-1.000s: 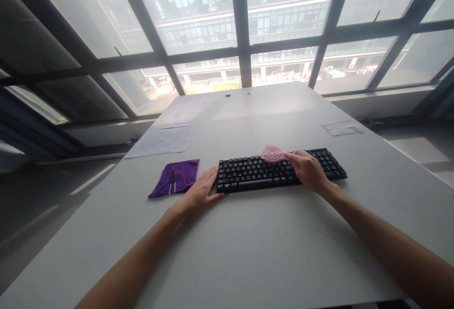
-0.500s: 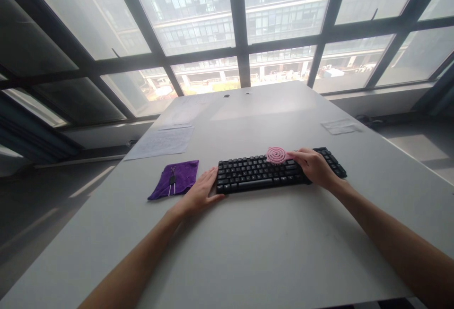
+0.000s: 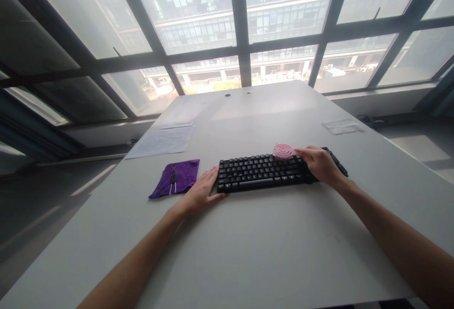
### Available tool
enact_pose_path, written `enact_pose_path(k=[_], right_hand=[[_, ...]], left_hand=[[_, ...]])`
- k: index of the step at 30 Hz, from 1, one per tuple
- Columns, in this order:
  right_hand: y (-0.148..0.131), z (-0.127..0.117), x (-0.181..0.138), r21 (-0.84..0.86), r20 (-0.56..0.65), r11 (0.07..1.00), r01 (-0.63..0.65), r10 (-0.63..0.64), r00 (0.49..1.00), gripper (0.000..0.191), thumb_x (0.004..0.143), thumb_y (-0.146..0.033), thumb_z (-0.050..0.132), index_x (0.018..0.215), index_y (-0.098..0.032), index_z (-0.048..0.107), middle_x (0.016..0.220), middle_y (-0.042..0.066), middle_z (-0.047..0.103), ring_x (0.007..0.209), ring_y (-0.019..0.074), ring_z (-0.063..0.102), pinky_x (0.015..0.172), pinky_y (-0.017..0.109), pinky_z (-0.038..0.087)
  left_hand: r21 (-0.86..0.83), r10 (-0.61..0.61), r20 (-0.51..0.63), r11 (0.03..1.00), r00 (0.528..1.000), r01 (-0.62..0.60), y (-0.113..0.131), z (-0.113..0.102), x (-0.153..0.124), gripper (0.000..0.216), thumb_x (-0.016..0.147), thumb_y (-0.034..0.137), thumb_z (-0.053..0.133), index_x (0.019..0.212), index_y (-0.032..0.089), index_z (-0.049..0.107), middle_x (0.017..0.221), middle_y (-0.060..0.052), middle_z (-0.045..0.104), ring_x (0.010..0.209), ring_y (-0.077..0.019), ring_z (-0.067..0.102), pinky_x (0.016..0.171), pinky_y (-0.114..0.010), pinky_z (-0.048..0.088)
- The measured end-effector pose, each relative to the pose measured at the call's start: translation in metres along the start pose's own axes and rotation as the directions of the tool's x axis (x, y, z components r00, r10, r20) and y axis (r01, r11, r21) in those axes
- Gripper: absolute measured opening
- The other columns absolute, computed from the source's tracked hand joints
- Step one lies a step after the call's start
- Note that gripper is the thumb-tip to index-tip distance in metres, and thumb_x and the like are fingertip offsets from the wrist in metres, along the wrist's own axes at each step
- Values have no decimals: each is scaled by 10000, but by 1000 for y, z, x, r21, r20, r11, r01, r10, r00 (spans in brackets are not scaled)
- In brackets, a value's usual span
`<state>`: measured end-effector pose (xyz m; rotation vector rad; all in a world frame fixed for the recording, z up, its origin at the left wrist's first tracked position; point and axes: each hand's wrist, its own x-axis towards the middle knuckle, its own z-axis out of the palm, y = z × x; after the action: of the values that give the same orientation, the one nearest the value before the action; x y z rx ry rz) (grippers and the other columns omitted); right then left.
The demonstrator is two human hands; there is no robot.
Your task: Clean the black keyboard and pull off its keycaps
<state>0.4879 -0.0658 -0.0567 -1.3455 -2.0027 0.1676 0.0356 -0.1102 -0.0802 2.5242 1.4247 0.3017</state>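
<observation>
A black keyboard (image 3: 262,172) lies across the middle of the grey table (image 3: 269,247). My left hand (image 3: 200,192) rests flat against the keyboard's left end, fingers stretched out and thumb along its front edge. My right hand (image 3: 321,163) is closed on the handle of a round pink brush (image 3: 283,151), whose head sits on the upper right keys. The hand covers the right part of the keyboard.
A folded purple cloth (image 3: 176,176) with a small dark clip lies left of the keyboard. Paper sheets (image 3: 163,141) lie at the far left, another sheet (image 3: 342,126) at the far right. Large windows stand beyond the table's far end.
My right hand has slid the pink brush to the right along the keyboard's top rows. My left hand has stayed at the left end.
</observation>
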Motion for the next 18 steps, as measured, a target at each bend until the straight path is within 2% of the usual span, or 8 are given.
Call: enact_pose_path(k=[5,11,14,18], right_hand=[[4,-6,1,8,-30,1000,-12,12,999,307,968,-298,519,1107,-206,776,877,84,719,795,236,665,756,339,505],[8,-4,1,115,80,991,67,-76,994,319,982,-347,521,1146,-216,762,873,67,716,796,218,653,772,329,508],[9,-5,1,64,38,998,30,-32,999,317,981,-325,516,1137,-201,762,884,75,717,823,228,656,788,335,505],[12,-7,2,-2,-65,998,-67,67,996,315,974,-310,513,1131,-201,763,946,90,736,868,247,679,809,349,512]], left_hand=[[17,-12,25,1000,1000,12,2,-1,0,965,910,664,535,1607,120,150,1637,-205,212,1521,-348,202,1248,-523,200],[6,-13,10,1000,1000,13,1,0,0,967,902,662,550,1600,106,179,1633,-210,221,1518,-362,204,1244,-525,209],[14,-18,16,1000,1000,18,0,0,1,969,906,669,537,1598,93,180,1632,-216,222,1519,-357,201,1247,-516,204],[8,-9,6,1000,1000,9,-1,1,0,957,904,667,543,1607,139,165,1640,-189,220,1516,-357,213,1246,-523,205]])
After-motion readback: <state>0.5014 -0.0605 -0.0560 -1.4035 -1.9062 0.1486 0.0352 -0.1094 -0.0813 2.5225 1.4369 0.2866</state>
